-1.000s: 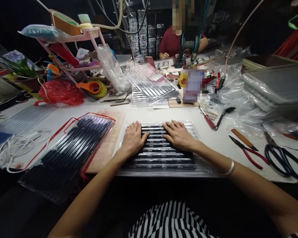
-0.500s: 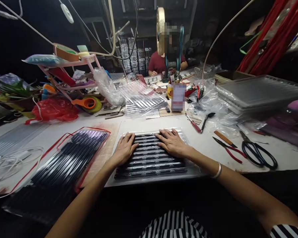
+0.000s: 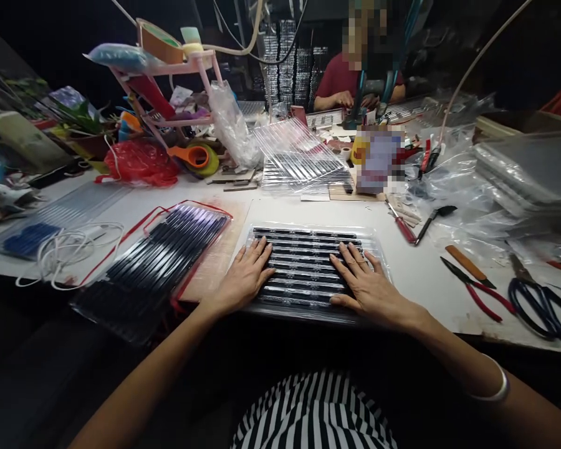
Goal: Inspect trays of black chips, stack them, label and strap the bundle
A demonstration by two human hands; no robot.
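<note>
A clear plastic tray lies flat at the table's front edge, with several black stick-like pieces in parallel rows across it. My left hand rests on the left ends of the rows, fingers spread and flat. On the right ends lies my right hand, its fingers also stretched apart. Neither hand grips anything. Left of the tray, a clear sleeve of dark glossy sticks with red edging lies slanted and overhangs the table edge.
Pliers with red handles, scissors, a wooden-handled blade and a red-handled tool lie to the right. Clear trays are stacked behind. A white cable coils at left. Across the table sits another person.
The view has tilted down and turned left. My right hand has moved lower along the tray's right side, and my left hand has shifted slightly; both stay flat on the rows.
</note>
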